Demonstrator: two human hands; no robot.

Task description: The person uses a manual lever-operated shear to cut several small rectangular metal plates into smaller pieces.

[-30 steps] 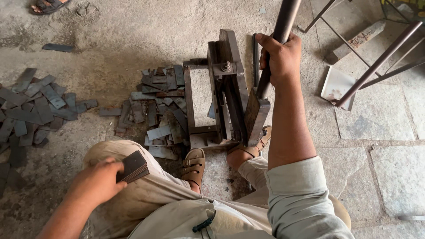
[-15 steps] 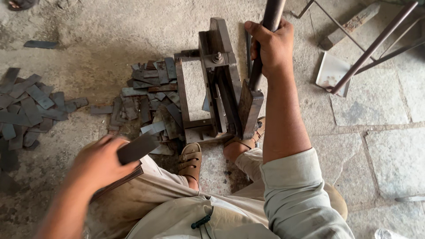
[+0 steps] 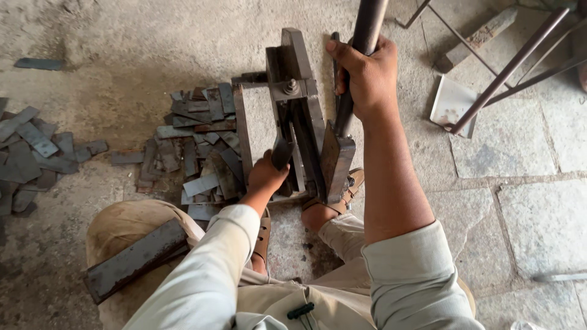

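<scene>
Steel strip (image 3: 282, 151) within left grip (image 3: 264, 178)

One grey steel lever shear (image 3: 299, 116), one dark flat steel bar (image 3: 136, 259) on the knee, two heaps of cut grey steel strips (image 3: 195, 143), two brown sandals (image 3: 350, 186).

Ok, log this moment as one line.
left hand: feeding metal strip into lever shear | right hand: gripping lever handle | cut pieces: beside shear

Open floor (image 3: 140, 49) lies across the upper left of the frame. Cut metal pieces (image 3: 195, 146) crowd the centre left beside my shear frame (image 3: 299, 122). Slanting rods (image 3: 507, 67) bar the upper right. A flat bar (image 3: 134, 260) occupies my knee, lower left.
</scene>
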